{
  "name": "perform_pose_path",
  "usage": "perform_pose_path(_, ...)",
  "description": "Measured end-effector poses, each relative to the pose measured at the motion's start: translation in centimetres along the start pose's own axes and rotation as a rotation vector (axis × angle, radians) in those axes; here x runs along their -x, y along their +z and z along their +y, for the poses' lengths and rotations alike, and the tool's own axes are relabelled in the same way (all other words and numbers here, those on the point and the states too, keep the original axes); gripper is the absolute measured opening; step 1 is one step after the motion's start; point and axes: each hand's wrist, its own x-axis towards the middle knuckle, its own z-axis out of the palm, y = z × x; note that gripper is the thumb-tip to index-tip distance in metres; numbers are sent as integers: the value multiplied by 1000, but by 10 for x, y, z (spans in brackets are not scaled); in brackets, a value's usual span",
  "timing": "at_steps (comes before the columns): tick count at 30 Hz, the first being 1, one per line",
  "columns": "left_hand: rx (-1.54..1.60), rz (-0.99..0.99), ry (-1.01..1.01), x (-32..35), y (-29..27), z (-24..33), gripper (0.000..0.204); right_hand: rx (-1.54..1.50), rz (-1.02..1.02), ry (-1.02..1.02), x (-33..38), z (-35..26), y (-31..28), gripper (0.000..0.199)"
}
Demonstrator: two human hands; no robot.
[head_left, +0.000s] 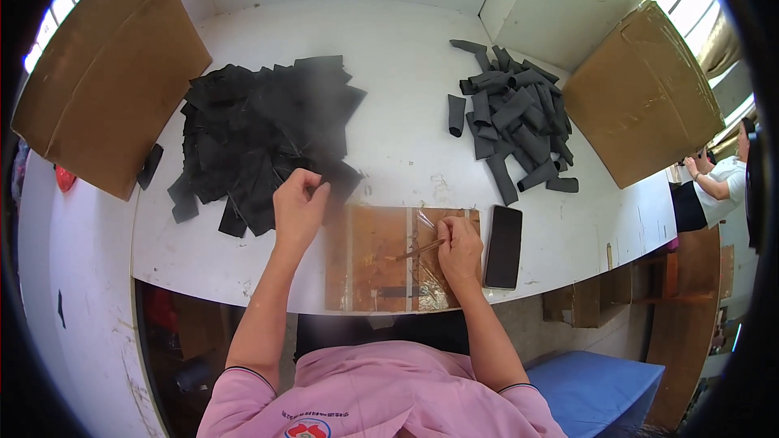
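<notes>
My left hand (299,209) is over the near right edge of a heap of flat black pieces (260,130). Its thumb and forefinger pinch the edge of a blurred flat black piece (344,184), which may still lie against the heap. Above a brown board (373,235) at the front of the table, my right hand (461,253) is closed around a thin brown stick (420,250). The stick points left over the board; its exact kind is unclear. Strips of clear tape cross the board.
Dark grey tube-like pieces (515,109) are heaped at the back right. A black phone (503,247) lies right of the board. Cardboard boxes stand at left (122,73) and right (649,93). Another person (714,182) is at the far right. A blue-covered stool (600,385) is below.
</notes>
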Motion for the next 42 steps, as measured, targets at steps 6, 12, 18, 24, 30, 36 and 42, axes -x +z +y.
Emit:
perform_pose_path(6, 1054, -247, -618, 46, -27, 60, 22, -398, 18, 262, 29, -24, -21, 8)
perform_pose_path(12, 879, -241, -547, 88, 3, 71, 30, -684, -356, 118, 46, -91, -57, 19)
perform_pose_path(18, 287, -226, -36, 109, 20, 72, 33, -694, -252, 190, 39, -88, -47, 13)
perform_pose_path(24, 576, -73, -221, 121, 23, 77, 27, -404, -72, -12, 47, -84, -43, 12)
perform_pose_path(30, 703, -296, -477, 123, 10, 94, 17, -247, -43, -107, 47, -78, -46, 19)
perform_pose_path(36, 884, -389, -733, 118, 10, 90, 18, -190, -30, -192, 45, -77, -46, 23)
perform_pose_path(42, 976, -360, -877, 107, 9, 90, 5, -33, 15, -340, 40, -77, -49, 25)
